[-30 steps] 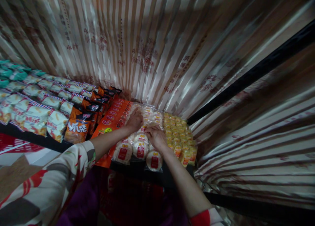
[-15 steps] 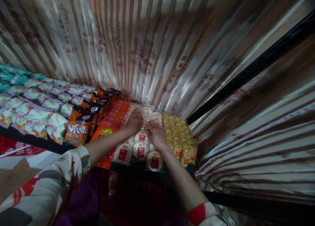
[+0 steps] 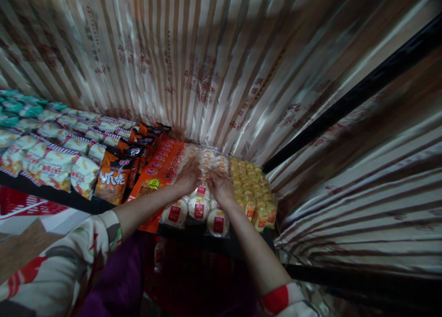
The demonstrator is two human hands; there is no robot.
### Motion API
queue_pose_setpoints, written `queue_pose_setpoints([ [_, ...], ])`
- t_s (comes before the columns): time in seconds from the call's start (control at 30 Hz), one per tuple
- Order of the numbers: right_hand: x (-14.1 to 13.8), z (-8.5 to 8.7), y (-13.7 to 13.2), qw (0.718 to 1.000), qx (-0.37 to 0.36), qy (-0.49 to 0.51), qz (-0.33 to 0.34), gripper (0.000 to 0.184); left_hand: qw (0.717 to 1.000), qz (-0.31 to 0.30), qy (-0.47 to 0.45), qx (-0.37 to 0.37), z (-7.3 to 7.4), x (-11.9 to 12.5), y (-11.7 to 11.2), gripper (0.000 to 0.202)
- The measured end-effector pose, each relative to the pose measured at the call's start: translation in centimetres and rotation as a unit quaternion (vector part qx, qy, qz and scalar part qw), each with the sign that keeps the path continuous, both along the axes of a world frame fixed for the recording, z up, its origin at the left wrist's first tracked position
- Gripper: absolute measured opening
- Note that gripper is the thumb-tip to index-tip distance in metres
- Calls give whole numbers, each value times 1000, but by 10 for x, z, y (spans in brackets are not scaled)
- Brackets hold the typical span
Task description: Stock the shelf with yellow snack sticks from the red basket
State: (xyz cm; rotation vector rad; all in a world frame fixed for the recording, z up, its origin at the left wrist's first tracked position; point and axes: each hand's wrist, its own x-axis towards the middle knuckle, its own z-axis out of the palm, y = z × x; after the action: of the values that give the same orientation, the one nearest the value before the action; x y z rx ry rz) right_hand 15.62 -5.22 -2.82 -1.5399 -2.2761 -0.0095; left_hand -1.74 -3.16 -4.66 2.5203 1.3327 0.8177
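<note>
Rows of round white cakes [image 3: 199,209] in clear wrappers with red labels lie on a dark shelf. On the left rows, my left hand [image 3: 188,176] lies palm down with its fingers stretched forward over the wrappers. Beside it, my right hand [image 3: 220,186] rests on the middle and right rows, its fingers extended and slightly bent. Neither hand holds a cake; the ones under the palms are partly hidden. A flat orange sheet with printed pictures [image 3: 159,166] lies along the left side of the cakes. Small yellow packs [image 3: 252,184] fill the right side.
Orange and black snack bags [image 3: 111,178] stand at left, then white snack bags [image 3: 55,169] and teal bags [image 3: 21,107]. Striped foil sheeting [image 3: 193,77] hangs behind. A black pole [image 3: 352,96] slants across the right. Below left is a red crate [image 3: 31,203].
My fingers have gone from curled over the cakes to stretched out flat on them. My left hand has moved slightly down. The view has shifted a little.
</note>
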Motion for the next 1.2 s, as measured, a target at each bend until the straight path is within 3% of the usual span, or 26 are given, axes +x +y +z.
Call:
queue_pose_setpoints([
  [0.13,-1,5,-15,999,-18,-33,-5,19,1000,15,-5,-23,4,2,-4,11],
  [0.33,0,13,-34,994,-84,-56,51,20,999,24,-8,-45,8,3,-6,12],
  [0.67,-3,25,-36,981,-175,-57,61,13,997,36,26,-70,10,5,-6,15],
  [0.83,-1,20,-35,982,-175,-20,73,17,998,31,26,-49,6,5,-5,13],
  [1.2,-4,22,-33,979,-187,-39,66,11,998,30,24,-46,7,5,-5,12],
])
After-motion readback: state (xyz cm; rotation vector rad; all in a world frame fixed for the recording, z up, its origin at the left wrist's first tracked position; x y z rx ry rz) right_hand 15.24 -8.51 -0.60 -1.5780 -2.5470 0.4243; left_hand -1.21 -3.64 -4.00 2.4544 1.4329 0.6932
